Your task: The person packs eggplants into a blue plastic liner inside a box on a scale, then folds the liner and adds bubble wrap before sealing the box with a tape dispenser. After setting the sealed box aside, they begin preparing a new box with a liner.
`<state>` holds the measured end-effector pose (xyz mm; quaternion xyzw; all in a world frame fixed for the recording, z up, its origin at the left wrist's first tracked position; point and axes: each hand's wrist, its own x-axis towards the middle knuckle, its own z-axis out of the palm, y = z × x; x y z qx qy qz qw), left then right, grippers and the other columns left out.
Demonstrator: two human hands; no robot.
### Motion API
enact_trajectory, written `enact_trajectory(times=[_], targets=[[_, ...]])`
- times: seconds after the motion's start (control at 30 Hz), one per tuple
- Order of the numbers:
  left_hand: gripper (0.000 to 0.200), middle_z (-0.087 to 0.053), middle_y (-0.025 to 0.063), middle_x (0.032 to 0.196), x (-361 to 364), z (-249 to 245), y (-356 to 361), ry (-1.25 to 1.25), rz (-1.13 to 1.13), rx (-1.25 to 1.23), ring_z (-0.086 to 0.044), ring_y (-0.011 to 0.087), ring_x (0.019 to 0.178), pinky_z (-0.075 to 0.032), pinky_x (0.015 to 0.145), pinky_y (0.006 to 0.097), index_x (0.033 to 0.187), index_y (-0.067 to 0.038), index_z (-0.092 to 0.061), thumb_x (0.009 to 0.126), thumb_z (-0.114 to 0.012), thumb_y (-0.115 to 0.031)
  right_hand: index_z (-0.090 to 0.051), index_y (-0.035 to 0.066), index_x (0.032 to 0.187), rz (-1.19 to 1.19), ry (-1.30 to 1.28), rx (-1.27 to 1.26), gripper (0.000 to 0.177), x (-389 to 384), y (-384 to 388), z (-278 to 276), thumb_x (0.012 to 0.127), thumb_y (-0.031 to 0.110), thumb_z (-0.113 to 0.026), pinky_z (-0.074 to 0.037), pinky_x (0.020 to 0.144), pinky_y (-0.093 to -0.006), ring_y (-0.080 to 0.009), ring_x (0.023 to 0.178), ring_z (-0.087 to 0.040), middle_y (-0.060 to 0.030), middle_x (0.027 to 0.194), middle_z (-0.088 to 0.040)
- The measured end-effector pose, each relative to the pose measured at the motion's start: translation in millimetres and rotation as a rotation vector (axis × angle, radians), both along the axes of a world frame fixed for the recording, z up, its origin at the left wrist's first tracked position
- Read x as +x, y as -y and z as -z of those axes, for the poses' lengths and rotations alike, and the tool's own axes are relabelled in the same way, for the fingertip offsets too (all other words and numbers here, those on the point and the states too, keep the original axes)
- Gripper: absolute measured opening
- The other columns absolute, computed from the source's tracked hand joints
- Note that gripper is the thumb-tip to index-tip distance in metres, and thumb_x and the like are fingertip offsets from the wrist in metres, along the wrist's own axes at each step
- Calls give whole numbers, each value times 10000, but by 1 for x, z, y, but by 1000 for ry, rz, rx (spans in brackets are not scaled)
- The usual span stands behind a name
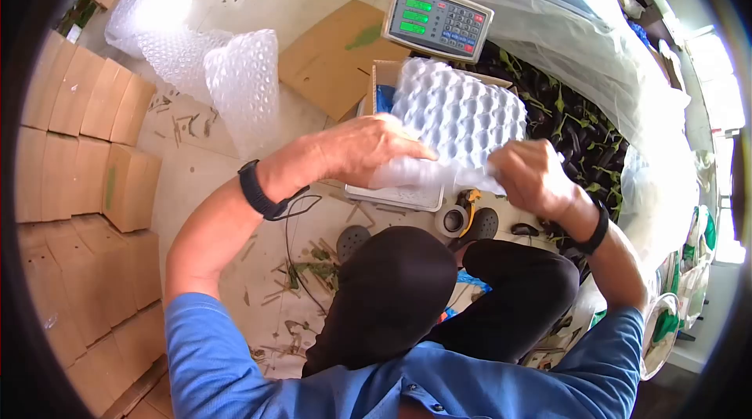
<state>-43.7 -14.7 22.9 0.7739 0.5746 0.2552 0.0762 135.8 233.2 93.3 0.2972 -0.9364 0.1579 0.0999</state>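
Head view, looking down over the person's knees. The left hand (368, 154) and right hand (533, 178) hold a sheet (462, 117) of bubble wrap between them. The left grip is closed over the sheet's lower left edge, fingers on top. The right grip is pinched shut on the lower right corner. The sheet is off the floor, tilted up and away from the person. It hangs over an open box (384, 74), hiding most of it. The box sits on a scale pan (392, 198), and the scale's display (439, 21) stands just behind it with green digits lit. A tape roll (453, 221) lies on the floor just below the hands. To the left, a bubble-wrap roll (235, 78) is partly unrolled, and stacked cartons (86, 129) line the edge. To the right, dark eggplants (580, 137) are heaped under clear film (564, 19).
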Motion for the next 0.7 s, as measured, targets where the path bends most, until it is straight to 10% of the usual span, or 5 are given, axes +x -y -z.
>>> enact_trajectory(times=[0.1,0.17,0.3,0.57,0.7], targets=[[622,-649,227,1285,1,-2,-19,482,-291,-699,-596,388,1229,-466,1019,443,1472,-83,-477,914,-710,-230,-567,43,824,399,74,123,191,-30,-30,45,940,161,-661,-489,520,-455,-347,601,-637,-155,655,-613],[658,-620,255,1295,-4,20,-33,683,-533,-508,-604,418,1185,-501,981,428,1463,-10,-446,910,-718,-241,-623,49,868,493,177,343,233,-68,-35,60,987,245,-579,-510,630,-508,-379,689,-677,-152,708,-672],[729,-598,225,1310,5,39,-35,130,-788,123,-612,416,1144,-503,985,426,1455,20,-448,867,-778,-258,-751,104,905,184,60,586,146,-117,-32,129,850,169,-632,-487,876,-416,-255,1013,-679,-72,1017,-723],[409,-678,116,1227,-15,58,-65,-66,-1,98,-607,330,1222,-485,1005,487,1167,-54,-695,833,-744,-285,-750,71,899,233,256,547,189,-129,-31,207,855,198,-618,-549,819,-383,-273,940,-714,-131,971,-728],[231,-688,103,1030,3,88,-101,-96,64,-205,-672,278,893,-546,765,420,814,-64,-713,806,-723,-294,-695,52,916,274,91,454,203,-122,-28,180,825,231,-663,-549,820,-416,-303,954,-685,-130,932,-686]])
